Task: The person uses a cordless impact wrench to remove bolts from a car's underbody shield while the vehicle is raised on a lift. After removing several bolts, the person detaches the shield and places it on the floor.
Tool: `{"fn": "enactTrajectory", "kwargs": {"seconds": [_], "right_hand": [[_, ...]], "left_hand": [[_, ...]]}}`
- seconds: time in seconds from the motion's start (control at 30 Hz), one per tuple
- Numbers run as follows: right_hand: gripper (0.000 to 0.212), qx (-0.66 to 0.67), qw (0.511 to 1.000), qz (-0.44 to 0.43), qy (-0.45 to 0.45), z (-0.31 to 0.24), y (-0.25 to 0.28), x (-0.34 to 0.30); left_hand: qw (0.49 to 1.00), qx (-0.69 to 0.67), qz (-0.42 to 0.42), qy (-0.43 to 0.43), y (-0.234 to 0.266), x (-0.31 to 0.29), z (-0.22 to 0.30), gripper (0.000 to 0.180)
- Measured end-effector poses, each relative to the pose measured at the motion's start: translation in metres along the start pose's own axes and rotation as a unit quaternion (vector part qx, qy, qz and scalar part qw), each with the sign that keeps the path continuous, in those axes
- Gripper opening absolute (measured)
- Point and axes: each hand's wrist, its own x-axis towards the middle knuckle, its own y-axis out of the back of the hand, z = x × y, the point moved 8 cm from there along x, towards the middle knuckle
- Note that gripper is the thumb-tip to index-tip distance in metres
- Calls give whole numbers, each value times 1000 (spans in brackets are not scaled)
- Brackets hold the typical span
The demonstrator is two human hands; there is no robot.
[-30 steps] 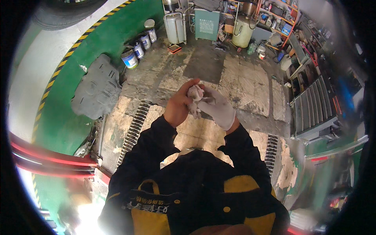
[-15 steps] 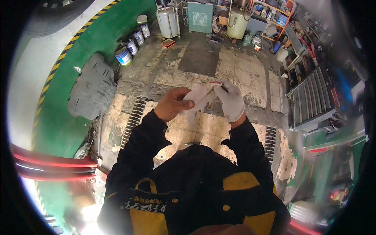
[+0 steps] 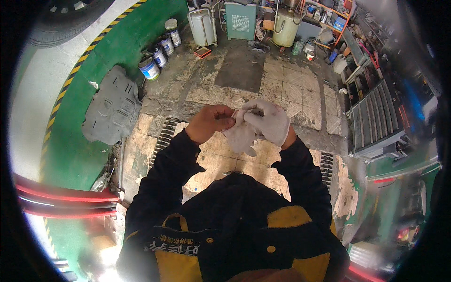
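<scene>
A loose white work glove [image 3: 240,137] hangs between my two hands, its fingers drooping toward me. My left hand [image 3: 210,124] is bare and pinches the glove's edge between thumb and fingers. On my right hand [image 3: 270,121] is a matching white glove; its fingers are closed on the same loose glove from the other side. Both hands are held close together in front of my body, above the tiled floor [image 3: 216,152]. The far side of the loose glove is partly covered by my right hand's fingers.
Several paint-type cans [image 3: 149,68] stand along the green floor at left, near a grey plastic undertray [image 3: 112,105]. At the back are a teal cabinet [image 3: 241,21] and a pale tank [image 3: 285,27]. A grey tool cabinet [image 3: 376,115] stands at right. Floor grates [image 3: 164,137] flank me.
The loose glove has turned, and its fingers now dangle downward. My right hand has moved left, closer to my left hand, with its fingers folded over the glove's edge.
</scene>
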Motion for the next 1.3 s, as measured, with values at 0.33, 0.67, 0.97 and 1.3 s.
{"fn": "enactTrajectory", "kwargs": {"seconds": [0.33,0.67,0.97,1.3], "right_hand": [[43,44,990,-56,-118,41,-54,-36],[43,-192,980,26,-47,91,-58,-44],[45,-337,940,-26,-51,64,-94,-50],[41,-218,964,-130,76,157,-167,-55]], "left_hand": [[984,122,94,-89,-46,-20,-2,23],[851,490,47,-185,-74,-48,-12,41],[973,120,-132,144,-74,-37,-126,39],[974,113,194,-23,-44,-36,-94,44]]}}
